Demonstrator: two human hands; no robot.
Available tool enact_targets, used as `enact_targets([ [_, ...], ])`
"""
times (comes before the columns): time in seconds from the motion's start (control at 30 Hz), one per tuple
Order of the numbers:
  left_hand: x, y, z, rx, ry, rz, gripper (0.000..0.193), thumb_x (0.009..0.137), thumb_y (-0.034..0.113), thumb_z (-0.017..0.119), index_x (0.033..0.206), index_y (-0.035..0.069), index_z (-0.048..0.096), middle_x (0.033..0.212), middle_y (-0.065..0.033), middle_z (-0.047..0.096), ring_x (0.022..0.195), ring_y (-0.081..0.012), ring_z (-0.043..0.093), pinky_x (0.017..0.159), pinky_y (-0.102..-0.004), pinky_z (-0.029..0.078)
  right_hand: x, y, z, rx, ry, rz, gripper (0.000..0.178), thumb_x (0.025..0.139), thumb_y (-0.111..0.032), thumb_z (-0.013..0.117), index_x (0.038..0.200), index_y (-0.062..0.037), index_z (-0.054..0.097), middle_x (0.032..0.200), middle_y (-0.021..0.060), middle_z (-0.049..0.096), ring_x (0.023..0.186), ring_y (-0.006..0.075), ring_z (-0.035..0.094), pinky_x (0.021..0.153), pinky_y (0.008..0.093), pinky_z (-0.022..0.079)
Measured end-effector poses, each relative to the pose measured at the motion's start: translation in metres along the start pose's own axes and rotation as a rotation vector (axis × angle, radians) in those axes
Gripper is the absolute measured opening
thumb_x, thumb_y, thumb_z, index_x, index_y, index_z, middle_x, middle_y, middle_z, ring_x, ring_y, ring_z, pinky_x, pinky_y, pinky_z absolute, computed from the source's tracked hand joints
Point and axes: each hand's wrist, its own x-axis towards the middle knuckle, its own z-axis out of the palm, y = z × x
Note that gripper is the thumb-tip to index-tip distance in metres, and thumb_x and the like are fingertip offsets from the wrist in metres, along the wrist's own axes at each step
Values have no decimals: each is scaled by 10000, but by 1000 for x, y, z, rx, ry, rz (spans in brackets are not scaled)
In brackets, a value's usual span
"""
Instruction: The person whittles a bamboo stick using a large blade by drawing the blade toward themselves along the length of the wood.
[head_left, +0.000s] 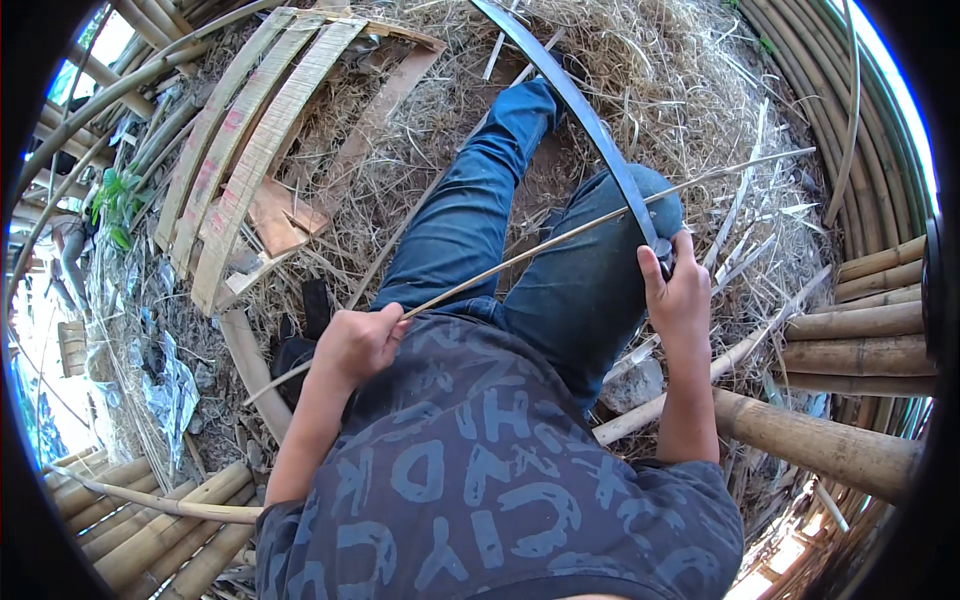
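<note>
My left hand (357, 347) is closed around a long, thin bamboo strip (520, 258) in front of my waist. The strip slants up to the right across both of my jeans legs, and its short end sticks out behind the hand to the lower left. Above my right thigh, my right hand (682, 300) grips a long knife by its handle, which the fingers mostly hide. Its long, slightly curved dark blade (575, 95) points up and to the left, past my knee. Near the handle the blade and the strip cross; whether they touch I cannot tell.
Pale bamboo shavings (690, 70) cover the ground around my legs. A slatted wooden crate panel (268, 135) lies at the upper left. Bamboo poles (855, 355) are stacked on the right, above a thick pole (820, 440). More poles (165, 525) lie at the lower left.
</note>
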Motion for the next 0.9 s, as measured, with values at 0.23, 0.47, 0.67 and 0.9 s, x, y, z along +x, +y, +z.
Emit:
enact_targets([
  [0.23,-38,-37,-15,113,4,-26,154,797,66,611,713,55,482,539,-135,516,514,-312,595,449,-424,457,-1,-5,-1,-85,-13,83,537,907,-534,551,962,-2,510,666,235,608,692,463,616,596,524,457],
  [0.47,-126,-86,-32,143,97,-100,210,824,72,566,653,53,444,512,-136,428,454,-335,507,444,-417,385,4,-12,-3,-86,-42,149,549,903,-554,545,955,-10,494,662,234,616,698,460,622,600,521,469],
  [0.67,-128,-82,-29,199,142,-136,238,852,114,561,655,51,442,516,-140,433,463,-348,514,451,-432,391,1,-9,-1,-122,-6,133,563,900,-570,534,955,-11,499,665,239,622,700,454,632,606,518,483],
  [0.9,-48,-35,-9,87,118,-107,252,831,123,620,660,54,449,513,-137,468,469,-341,539,449,-419,420,-1,0,1,-54,9,72,638,875,-633,523,968,-1,517,658,237,618,694,452,632,599,512,487],
])
